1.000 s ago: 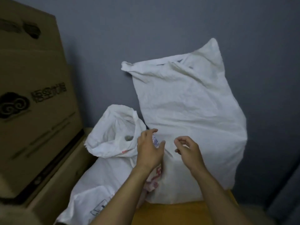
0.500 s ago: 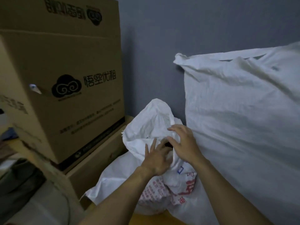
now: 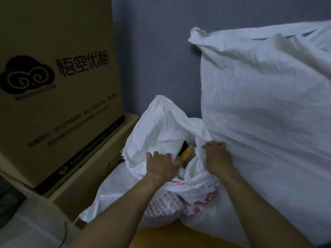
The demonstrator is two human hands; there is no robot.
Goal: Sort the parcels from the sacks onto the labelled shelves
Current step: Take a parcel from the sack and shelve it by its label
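A small white woven sack (image 3: pixel 161 126) with red print lies in the corner with its mouth pulled apart. My left hand (image 3: pixel 161 165) grips the near left edge of the mouth. My right hand (image 3: pixel 217 158) grips the right edge, fingers curled over the fabric. Between them, inside the sack, shows a yellow-orange parcel (image 3: pixel 187 154) beside something dark. A much larger white sack (image 3: pixel 268 104) leans against the wall on the right, touching the small one. No shelves are in view.
A big cardboard box (image 3: pixel 59 77) with a black cloud logo stands at the left on a lower carton (image 3: pixel 100 169). A grey wall (image 3: pixel 152 51) runs behind. A yellow surface (image 3: pixel 161 237) shows under the sacks.
The view has closed in on the small sack. My hands have spread apart, pulling its mouth wider, and the yellow-orange parcel inside has come into sight.
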